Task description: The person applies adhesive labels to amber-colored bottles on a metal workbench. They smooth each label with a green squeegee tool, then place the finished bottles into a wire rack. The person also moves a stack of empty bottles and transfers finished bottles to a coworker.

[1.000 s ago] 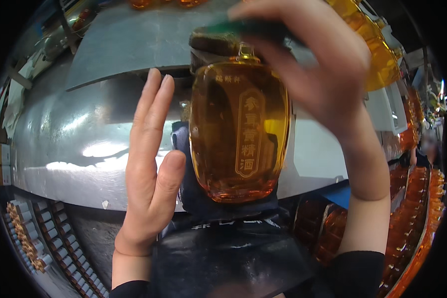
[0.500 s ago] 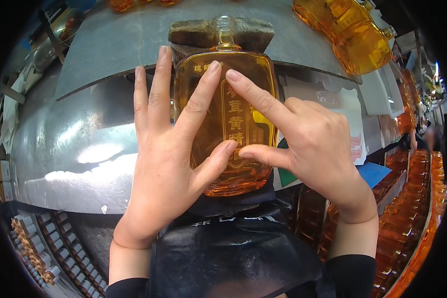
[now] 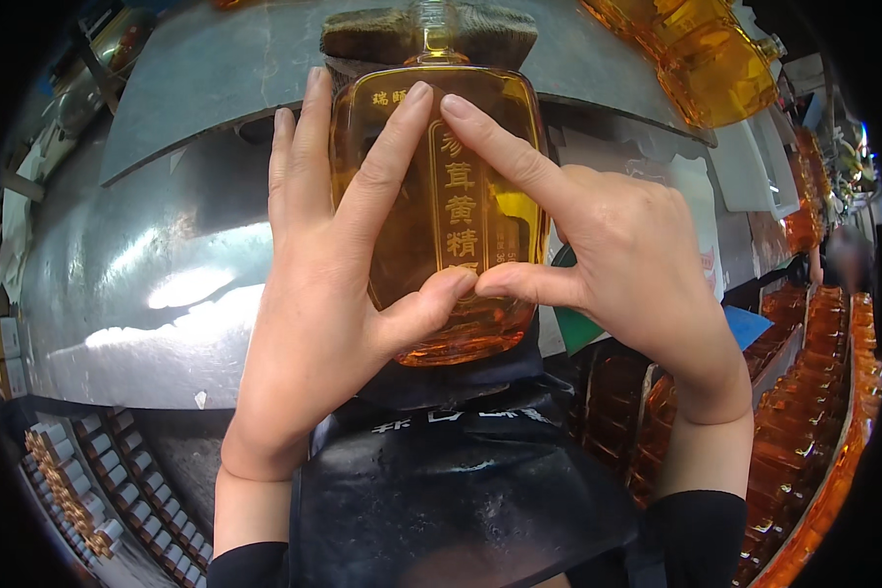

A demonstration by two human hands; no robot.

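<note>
A large flat glass bottle (image 3: 459, 211) filled with amber liquid lies on its back in front of me, its neck away from me. Gold lettering runs down its face. The neck rests on a notched wooden block (image 3: 505, 37). My left hand (image 3: 309, 304) is spread over the bottle's left side, index fingertip near the top of the lettering and thumb near the bottom. From the other side, my right hand (image 3: 632, 265) mirrors it with index finger and thumb stretched out, its other fingers curled under. The two thumb tips nearly meet. Whether a thin film lies under the fingertips is not visible.
More amber bottles (image 3: 706, 73) lie at the far right of the metal table (image 3: 167, 245). Rows of filled bottles (image 3: 794, 421) stand low on the right. Rows of light-coloured caps (image 3: 108, 470) are at lower left. A green piece (image 3: 578, 331) and a blue sheet (image 3: 748, 326) show by my right wrist.
The bottle and wooden block appear slightly higher in view. My index fingertips have moved up with them. Both hands keep nearly the same pose on the bottle.
</note>
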